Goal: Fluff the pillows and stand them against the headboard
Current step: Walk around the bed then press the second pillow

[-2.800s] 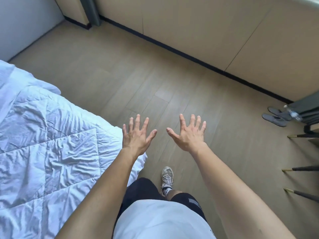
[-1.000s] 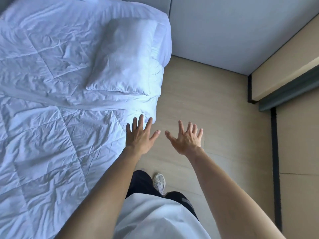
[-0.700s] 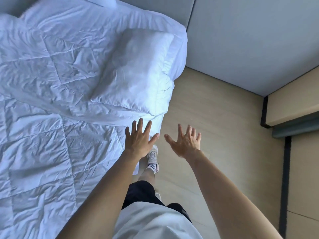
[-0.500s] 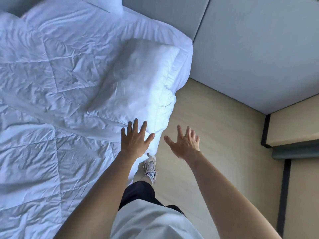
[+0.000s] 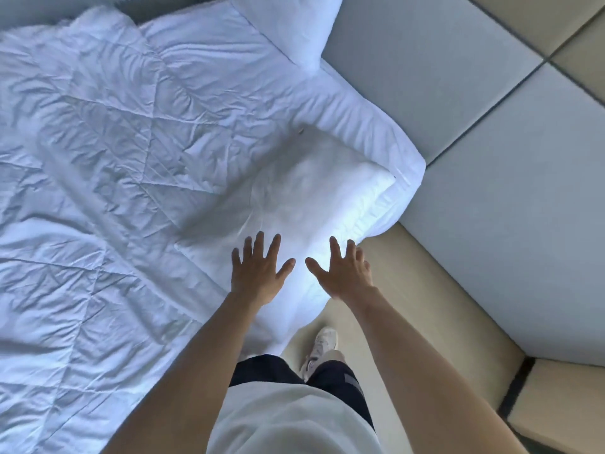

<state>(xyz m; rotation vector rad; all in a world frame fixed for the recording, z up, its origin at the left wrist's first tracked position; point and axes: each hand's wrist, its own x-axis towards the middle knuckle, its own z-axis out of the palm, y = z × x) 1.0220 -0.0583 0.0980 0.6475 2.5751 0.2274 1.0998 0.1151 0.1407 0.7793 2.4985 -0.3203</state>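
A white pillow [image 5: 314, 191] lies flat near the bed's right edge, on the crumpled white quilt [image 5: 114, 158]. A second white pillow [image 5: 291, 24] leans at the top, beside the grey padded headboard [image 5: 442, 93]. My left hand [image 5: 257, 268] hovers over the near end of the flat pillow, fingers spread and holding nothing. My right hand [image 5: 342, 268] is also spread and empty, over the pillow's near right corner at the bed edge. Whether either hand touches the pillow is unclear.
The grey padded panels run along the right side. A strip of beige floor [image 5: 409, 306] lies between bed and wall. My shoe [image 5: 322, 344] stands on it close to the bed. A beige panel with dark trim [image 5: 556, 404] is at lower right.
I have stepped closer to the head of the bed. Both open hands now sit over the flat pillow's near end, and the second pillow has come into view at the top.
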